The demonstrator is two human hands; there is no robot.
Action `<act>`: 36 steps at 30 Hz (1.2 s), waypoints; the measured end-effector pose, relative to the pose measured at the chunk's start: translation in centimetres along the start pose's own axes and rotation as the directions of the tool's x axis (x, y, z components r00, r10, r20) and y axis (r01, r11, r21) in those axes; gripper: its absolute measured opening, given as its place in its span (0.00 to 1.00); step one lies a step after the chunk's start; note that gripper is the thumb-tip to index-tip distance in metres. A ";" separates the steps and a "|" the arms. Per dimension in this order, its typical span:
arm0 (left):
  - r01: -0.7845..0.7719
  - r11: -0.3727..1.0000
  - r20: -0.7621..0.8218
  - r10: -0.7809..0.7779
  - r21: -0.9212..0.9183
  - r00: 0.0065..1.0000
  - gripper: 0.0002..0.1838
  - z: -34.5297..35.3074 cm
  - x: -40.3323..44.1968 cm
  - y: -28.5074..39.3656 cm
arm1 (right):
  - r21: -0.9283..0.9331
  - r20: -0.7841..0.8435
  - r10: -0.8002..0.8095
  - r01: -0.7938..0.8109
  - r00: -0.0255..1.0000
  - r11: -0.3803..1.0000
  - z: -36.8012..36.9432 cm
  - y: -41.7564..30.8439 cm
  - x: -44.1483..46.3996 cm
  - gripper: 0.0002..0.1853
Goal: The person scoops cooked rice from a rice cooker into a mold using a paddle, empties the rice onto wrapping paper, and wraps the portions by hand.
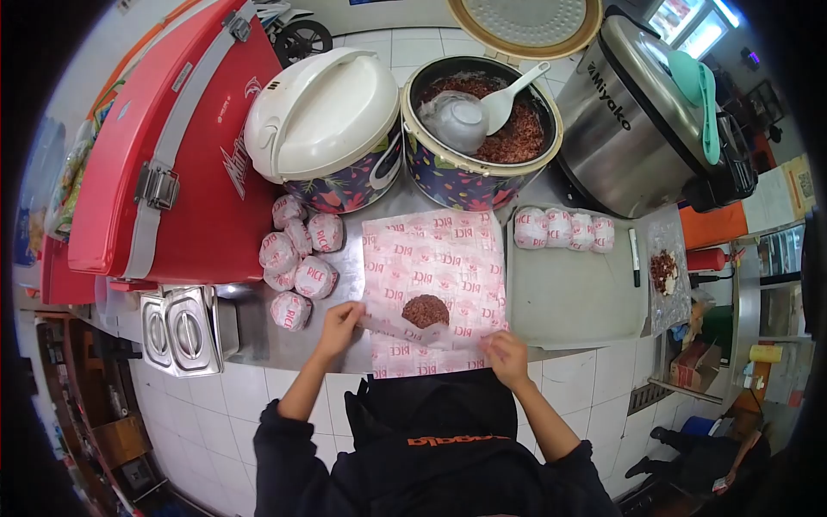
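Note:
A stack of pink-and-white wrapping paper printed "RICE" lies on the metal counter in front of me. On it sits a round mound of reddish-brown rice, its near side partly covered by a lifted sheet edge. My left hand pinches the left corner of that sheet. At the opposite corner, my right hand is closed on the same sheet. Left of the paper are several wrapped rice balls, piled loosely. A row of wrapped rice balls stands at the back of a tray on the right.
An open rice cooker holds red rice, a white paddle and a clear bowl. Beside it stand a closed rice cooker, a steel Miyako cooker and a red cooler box. A marker lies on the tray.

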State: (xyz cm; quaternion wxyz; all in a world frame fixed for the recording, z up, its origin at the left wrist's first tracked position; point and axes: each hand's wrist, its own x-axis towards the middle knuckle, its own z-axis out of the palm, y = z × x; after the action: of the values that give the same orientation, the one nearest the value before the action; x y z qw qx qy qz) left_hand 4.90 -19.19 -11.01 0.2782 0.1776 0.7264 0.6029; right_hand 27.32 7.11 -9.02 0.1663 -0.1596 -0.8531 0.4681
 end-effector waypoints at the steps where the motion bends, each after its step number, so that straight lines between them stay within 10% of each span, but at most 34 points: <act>1: 0.168 0.976 -0.099 -0.183 -0.142 0.978 0.13 0.8 0.4 -0.4 | 0.001 0.004 0.002 -0.002 1.000 1.000 0.5 -0.2 0.3 0.05; 3: 0.128 0.988 -0.209 -0.143 -0.080 0.967 0.15 2.0 0.9 -0.8 | 0.001 -0.102 0.439 -0.442 0.893 0.897 1.5 -0.4 1.1 0.10; 13: 0.144 0.955 -0.452 -0.012 0.259 0.892 0.11 3.0 0.4 -0.8 | -0.206 -0.100 0.448 -0.459 0.888 0.864 1.9 0.3 2.2 0.13; 18: 0.118 0.953 -0.445 0.019 0.278 0.896 0.12 3.2 0.0 0.7 | 0.159 -0.133 0.492 -0.471 0.860 0.867 2.3 0.0 2.2 0.08; 23: 0.147 0.954 -0.499 0.003 0.262 0.867 0.10 3.9 0.2 0.5 | 0.048 -0.209 0.489 -0.490 0.847 0.870 2.3 1.4 1.9 0.09; 25: 0.020 0.914 -0.531 0.218 0.406 0.819 0.11 3.9 0.5 -0.5 | 0.070 -0.280 0.450 -0.450 0.848 0.890 3.7 0.6 2.2 0.10; 27: 0.307 0.841 -0.493 -0.056 0.446 0.868 0.07 3.9 -0.5 0.8 | -0.025 -0.246 0.504 -0.525 0.828 0.851 3.1 0.1 2.5 0.12; 28: 0.126 0.763 -0.507 0.286 0.633 0.813 0.09 4.6 -0.7 1.3 | -0.063 -0.243 0.483 -0.510 0.841 0.858 3.0 -0.5 2.8 0.09; 30: -0.043 0.615 -0.435 0.603 0.788 0.669 0.12 6.2 -1.7 1.5 | -0.151 -0.275 0.336 -0.385 0.901 0.910 2.5 -1.7 4.2 0.06; 32: -0.475 0.405 0.189 0.571 0.781 0.799 0.20 7.4 -3.5 1.0 | -0.324 -0.201 0.097 -0.159 0.975 0.932 1.9 -2.2 6.3 0.08; 36: -0.480 0.381 0.333 0.390 0.790 0.859 0.25 8.5 -3.8 2.8 | -0.402 -0.030 -0.177 0.150 0.984 0.903 3.3 0.2 15.0 0.19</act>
State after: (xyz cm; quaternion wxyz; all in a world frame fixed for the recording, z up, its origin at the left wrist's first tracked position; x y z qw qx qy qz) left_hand 12.92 -14.20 -8.59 0.0189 0.5017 0.8393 0.2088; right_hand 12.51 11.12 -8.86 0.1971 -0.1331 -0.9348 0.2639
